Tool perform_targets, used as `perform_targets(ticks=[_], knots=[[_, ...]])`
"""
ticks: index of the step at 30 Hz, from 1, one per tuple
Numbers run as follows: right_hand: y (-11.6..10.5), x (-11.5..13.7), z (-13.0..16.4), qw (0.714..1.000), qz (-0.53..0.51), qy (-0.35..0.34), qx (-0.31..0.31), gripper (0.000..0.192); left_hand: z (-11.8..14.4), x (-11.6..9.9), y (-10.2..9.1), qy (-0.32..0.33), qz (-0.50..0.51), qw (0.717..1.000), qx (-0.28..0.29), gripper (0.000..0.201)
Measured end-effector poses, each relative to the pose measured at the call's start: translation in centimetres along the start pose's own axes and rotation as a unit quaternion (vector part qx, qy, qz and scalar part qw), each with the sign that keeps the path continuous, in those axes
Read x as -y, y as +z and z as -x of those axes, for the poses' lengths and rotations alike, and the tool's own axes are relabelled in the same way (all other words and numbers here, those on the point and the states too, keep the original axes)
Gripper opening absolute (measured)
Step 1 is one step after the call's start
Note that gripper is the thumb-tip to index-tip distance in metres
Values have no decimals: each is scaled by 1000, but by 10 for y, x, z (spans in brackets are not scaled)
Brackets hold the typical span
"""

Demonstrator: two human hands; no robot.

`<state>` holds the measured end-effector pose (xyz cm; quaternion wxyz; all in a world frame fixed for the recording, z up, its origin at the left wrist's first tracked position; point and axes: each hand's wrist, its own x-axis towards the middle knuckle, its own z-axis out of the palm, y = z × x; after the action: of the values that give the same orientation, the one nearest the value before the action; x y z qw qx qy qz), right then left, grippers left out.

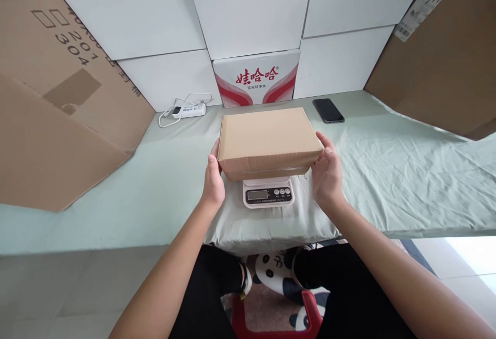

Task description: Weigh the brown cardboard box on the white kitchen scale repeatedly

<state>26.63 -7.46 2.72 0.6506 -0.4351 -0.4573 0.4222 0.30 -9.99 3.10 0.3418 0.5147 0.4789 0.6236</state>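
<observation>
Between my two hands is a closed brown cardboard box (269, 135), its flat top facing up. My left hand (214, 176) presses against its left side, fingers partly hidden behind the edge. On the right end, my right hand (326, 173) grips the near corner with thumb and fingers. Directly beneath the box is a white digital kitchen scale (269, 202); its display and buttons face me, while its platform is mostly covered. I cannot tell whether the box rests fully on the platform. No digits are readable on the display.
A black phone (328, 110) lies behind the box to the right. A white power strip (189, 110) with a cable is at the back left. Large cartons (62, 101) flank the green-clothed table (155, 189). A printed white carton (258, 79) stands behind.
</observation>
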Motion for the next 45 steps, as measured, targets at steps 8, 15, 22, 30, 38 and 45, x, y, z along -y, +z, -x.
perform_targets(ticks=[8, 15, 22, 30, 38, 45], knots=[[0, 0, 1, 1000, -7, -6, 9, 64, -1, -4, 4, -6, 17, 1000, 0, 95], [2, 2, 3, 999, -28, 5, 15, 64, 1, -1, 8, -14, 63, 998, -23, 92], [8, 7, 6, 999, -23, -10, 35, 57, 1, 0, 11, -1, 80, 997, -18, 91], [15, 6, 8, 999, -29, -15, 17, 55, 5, -1, 14, -25, 81, 996, -28, 92], [15, 5, 3, 999, -8, -28, 29, 54, 5, -9, 18, -36, 96, 994, -34, 90], [20, 8, -7, 998, -37, -41, 16, 51, -2, -7, 20, -17, 116, 993, -10, 88]])
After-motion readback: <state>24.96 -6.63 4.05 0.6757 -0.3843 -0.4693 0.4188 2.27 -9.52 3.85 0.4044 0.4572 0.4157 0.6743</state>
